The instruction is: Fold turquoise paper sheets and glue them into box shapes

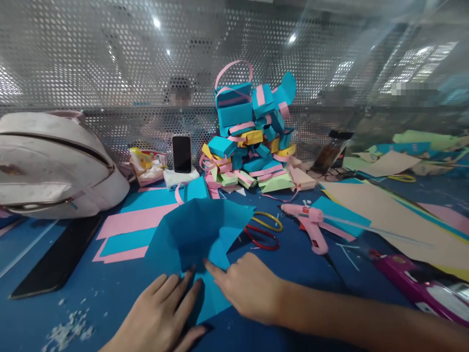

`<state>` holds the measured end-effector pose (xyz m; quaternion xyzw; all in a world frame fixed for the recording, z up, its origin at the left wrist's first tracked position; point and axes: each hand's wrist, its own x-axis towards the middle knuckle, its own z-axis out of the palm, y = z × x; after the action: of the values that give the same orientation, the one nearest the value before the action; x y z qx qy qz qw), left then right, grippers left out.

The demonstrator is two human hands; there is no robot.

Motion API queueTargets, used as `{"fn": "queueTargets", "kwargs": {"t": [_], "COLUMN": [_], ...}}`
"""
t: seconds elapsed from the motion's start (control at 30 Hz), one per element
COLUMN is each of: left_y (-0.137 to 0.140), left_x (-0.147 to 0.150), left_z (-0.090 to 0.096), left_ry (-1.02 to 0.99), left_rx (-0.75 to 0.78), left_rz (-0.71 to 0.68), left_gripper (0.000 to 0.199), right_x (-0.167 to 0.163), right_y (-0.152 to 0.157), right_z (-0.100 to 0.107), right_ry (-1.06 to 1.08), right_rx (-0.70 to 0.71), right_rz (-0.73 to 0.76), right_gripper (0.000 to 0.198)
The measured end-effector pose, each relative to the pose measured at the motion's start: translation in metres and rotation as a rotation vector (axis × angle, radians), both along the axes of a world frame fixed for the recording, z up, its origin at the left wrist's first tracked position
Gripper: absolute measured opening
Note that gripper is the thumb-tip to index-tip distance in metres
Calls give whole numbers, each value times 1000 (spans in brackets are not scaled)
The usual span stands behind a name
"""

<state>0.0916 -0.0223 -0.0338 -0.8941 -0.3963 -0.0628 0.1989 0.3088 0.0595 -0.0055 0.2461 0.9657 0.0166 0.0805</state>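
Observation:
A folded sheet of blue paper (205,220) lies in front of me, its far part standing up in creased flaps. My left hand (161,308) rests over its near left part with the fingers stretched out and the fingertips on the paper. From the right, my right hand (252,283) presses its outstretched index finger onto the fold, the other fingers curled loosely. Neither hand grips anything. Just beyond the sheet, on the right, are scissors with red handles (262,238) and a yellow-handled pair (270,221). The underside of the paper is hidden.
A pink glue gun (306,217) lies right, near a purple tool (414,278). Behind stands a pile of small paper bags and boxes (234,115). Left are pink and blue strips (135,222), a black phone-like slab (54,259), a white backpack (54,166) and paper scraps (71,330).

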Motion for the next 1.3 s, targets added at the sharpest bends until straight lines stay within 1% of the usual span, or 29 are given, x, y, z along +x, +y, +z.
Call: {"fn": "queueTargets", "kwargs": {"t": [0.07, 0.2, 0.27, 0.37, 0.47, 0.6, 0.63, 0.8, 0.93, 1.03, 1.1, 1.13, 1.2, 1.23, 1.27, 1.3], "left_y": [3, 6, 7, 6, 4, 3, 3, 3, 8, 9, 8, 7, 5, 4, 4, 5], "left_x": [-1, -3, -4, -4, -4, -7, -7, -1, 12, 19, 20, 20, 18, 16, 14, 13], "left_z": [0, 5, 7, 9, 9, 8, 7, 8, 16, 24, 29, 30, 32, 32, 31, 29], "left_ry": [-27, -72, -72, -60, -35, 35, 54, 166, 234, 272, 283, 280, 267, 261, 254, 253], "left_rx": [47, 128, 138, 127, 100, 44, 26, -55, -154, -189, -210, -215, -191, -159, -123, -99], "left_rz": [-20, -48, -19, 42, 84, 146, 165, 276, 373, 391, 370, 342, 228, 157, 95, 53], "left_gripper": [44, 37, 36, 38, 42, 41, 43, 68, 77, 80, 75, 68, 46, 36, 30, 31], "right_x": [-2, -8, -11, -14, -16, -18, -18, -15, -13, -11, -11, -11, -11, -11, -10, -10], "right_y": [-1, -5, -8, -10, -10, -12, -13, -15, -16, -17, -18, -18, -17, -17, -16, -16], "right_z": [-2, -7, -11, -16, -21, -23, -23, -25, -29, -31, -32, -32, -32, -32, -33, -33], "right_ry": [4, -39, -55, -36, -23, -14, -7, 35, 76, 120, 196, 247, 342, 394, 458, 524], "right_rx": [4, -8, 1, 46, 79, 116, 124, 169, 193, 206, 151, 99, -14, -80, -155, -227], "right_rz": [4, -2, 1, 2, 12, 21, 23, 39, 57, 60, 25, 2, -39, -56, -76, -99], "right_gripper": [62, 74, 76, 73, 70, 67, 67, 73, 75, 69, 55, 45, 30, 26, 24, 23]}}
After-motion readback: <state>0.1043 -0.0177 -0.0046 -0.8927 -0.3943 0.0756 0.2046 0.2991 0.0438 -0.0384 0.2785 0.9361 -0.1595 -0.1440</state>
